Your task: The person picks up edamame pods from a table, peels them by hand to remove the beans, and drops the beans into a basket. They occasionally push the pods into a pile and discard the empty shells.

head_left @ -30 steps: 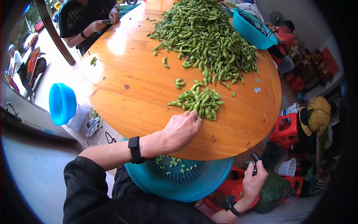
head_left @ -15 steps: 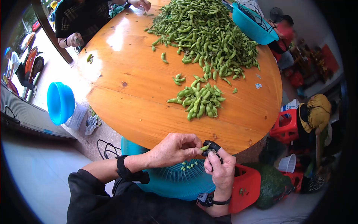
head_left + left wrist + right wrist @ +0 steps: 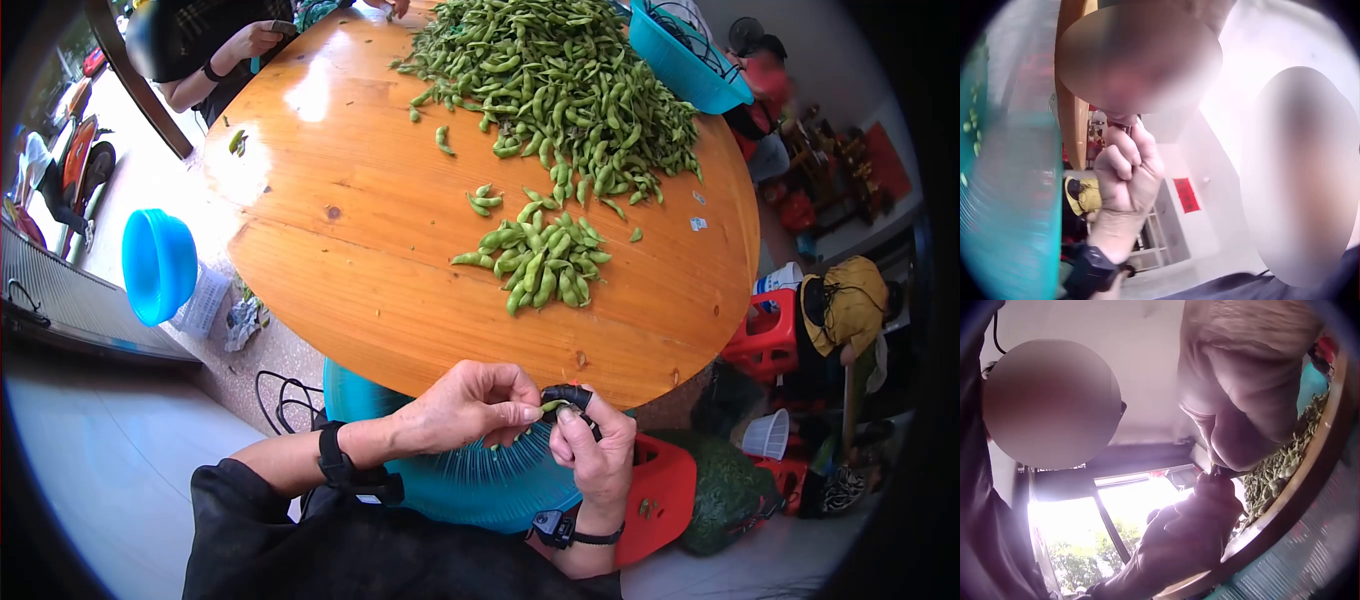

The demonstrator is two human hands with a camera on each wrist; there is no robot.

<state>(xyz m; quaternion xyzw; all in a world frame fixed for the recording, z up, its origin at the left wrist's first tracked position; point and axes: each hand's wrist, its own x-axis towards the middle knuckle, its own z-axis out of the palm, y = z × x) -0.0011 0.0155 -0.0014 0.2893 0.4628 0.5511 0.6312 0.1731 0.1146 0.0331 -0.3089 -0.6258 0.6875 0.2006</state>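
Over the table's near edge in the head view, my left hand (image 3: 462, 408) pinches one end of a green soybean pod (image 3: 551, 405) between thumb and fingers. My right hand (image 3: 596, 440) wears a black cover (image 3: 567, 393) on its index finger and grips the other end of that pod. The fingertips of both hands meet; in the right wrist view they hide most of the pod. Below them a teal basin (image 3: 450, 495) holds a few shelled beans. A small pile of pods (image 3: 540, 262) lies on the round wooden table (image 3: 340, 270), beyond the hands.
A large heap of pods (image 3: 560, 95) covers the table's far side, beside a turquoise basin (image 3: 690, 65). Across the table, another person's hand (image 3: 255, 40) holds something small. A red stool (image 3: 660, 495) stands at my right, and blue basins (image 3: 160, 265) at the left.
My left hand has come back from the small pile with a pod, and my right hand has risen to meet it. Since half a second ago, both stay together, the pod now tucked closer between the fingers.
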